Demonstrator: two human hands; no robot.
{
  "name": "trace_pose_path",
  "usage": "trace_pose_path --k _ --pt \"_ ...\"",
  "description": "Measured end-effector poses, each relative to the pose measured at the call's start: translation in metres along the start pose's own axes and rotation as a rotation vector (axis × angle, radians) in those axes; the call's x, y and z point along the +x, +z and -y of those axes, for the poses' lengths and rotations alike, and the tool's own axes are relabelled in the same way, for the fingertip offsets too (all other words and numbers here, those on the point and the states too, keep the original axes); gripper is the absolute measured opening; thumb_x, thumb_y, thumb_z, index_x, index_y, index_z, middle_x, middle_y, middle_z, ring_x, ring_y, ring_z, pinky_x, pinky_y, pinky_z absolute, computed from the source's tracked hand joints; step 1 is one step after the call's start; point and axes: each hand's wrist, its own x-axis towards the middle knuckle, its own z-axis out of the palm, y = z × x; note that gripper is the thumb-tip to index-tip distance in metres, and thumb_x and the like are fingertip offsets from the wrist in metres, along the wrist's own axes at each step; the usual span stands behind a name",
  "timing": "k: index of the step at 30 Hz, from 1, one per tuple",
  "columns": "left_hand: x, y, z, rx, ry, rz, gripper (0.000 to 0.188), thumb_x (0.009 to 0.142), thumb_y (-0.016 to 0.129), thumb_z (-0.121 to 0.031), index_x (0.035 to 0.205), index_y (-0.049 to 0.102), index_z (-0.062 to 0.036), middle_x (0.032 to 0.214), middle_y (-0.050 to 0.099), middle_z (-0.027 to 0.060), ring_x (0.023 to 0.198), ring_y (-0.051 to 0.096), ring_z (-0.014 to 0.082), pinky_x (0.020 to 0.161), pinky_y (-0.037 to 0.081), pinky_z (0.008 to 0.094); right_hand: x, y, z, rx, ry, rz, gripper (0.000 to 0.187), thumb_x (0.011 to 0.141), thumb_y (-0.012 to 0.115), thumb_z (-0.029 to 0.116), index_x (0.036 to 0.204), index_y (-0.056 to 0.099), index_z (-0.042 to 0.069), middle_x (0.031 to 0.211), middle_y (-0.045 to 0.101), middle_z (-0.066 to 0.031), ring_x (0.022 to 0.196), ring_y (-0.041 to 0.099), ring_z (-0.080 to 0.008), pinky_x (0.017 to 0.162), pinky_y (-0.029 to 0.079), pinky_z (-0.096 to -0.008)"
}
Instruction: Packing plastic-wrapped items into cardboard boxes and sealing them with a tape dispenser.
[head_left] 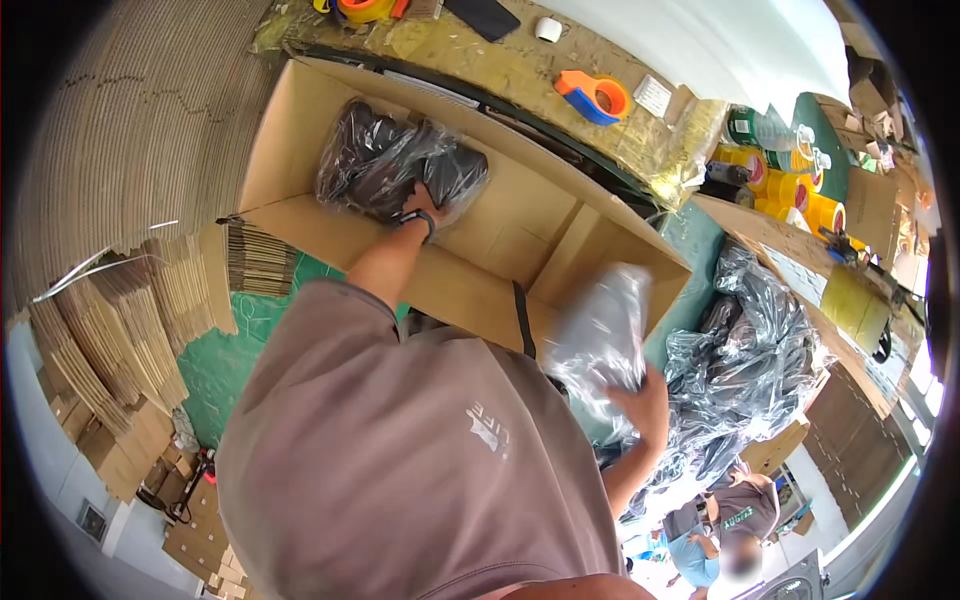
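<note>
A long open cardboard box lies in front of me. Inside its left end rest dark items wrapped in clear plastic. Into that end reaches my left hand, with a dark band on the wrist, its fingers closed on the plastic of the dark package. Over the box's right near corner, my right hand grips a clear plastic-bagged package, smeared by motion; its contents look greyish. Right of that hand sits a big heap of dark plastic-wrapped packages.
Flattened cardboard stacks stand at the left. Behind the box runs a worn bench with an orange-and-blue tape dispenser. Bottles and yellow tape rolls stand at the far right. Another person is at lower right.
</note>
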Motion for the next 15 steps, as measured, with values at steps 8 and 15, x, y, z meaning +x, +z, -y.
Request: trace_pose_path --k 8,15 --pt "-0.01 -0.109 -0.06 0.229 0.352 -0.722 0.103 0.09 0.078 -0.066 0.168 0.04 -0.0101 0.16 0.053 0.0303 0.15 0.051 0.0461 0.125 0.036 0.0657 0.319 0.217 0.07 -0.997 -0.783 0.067 0.028 0.091 0.073 0.016 0.117 0.083 0.015 0.131 0.073 -0.0135 0.135 0.062 -0.034 0.126 0.036 -0.0571" --pt "0.056 -0.164 0.063 0.584 0.01 -0.607 0.127 0.086 0.083 -0.068 0.179 0.016 -0.0119 0.16 0.057 0.0255 0.147 0.056 0.0443 0.12 0.047 0.06 0.362 0.333 0.087 -0.135 0.072 -0.392 0.121 0.082 0.092 0.051 0.175 0.025 0.014 0.171 0.039 -0.0284 0.163 0.032 -0.0464 0.134 0.024 -0.0665"
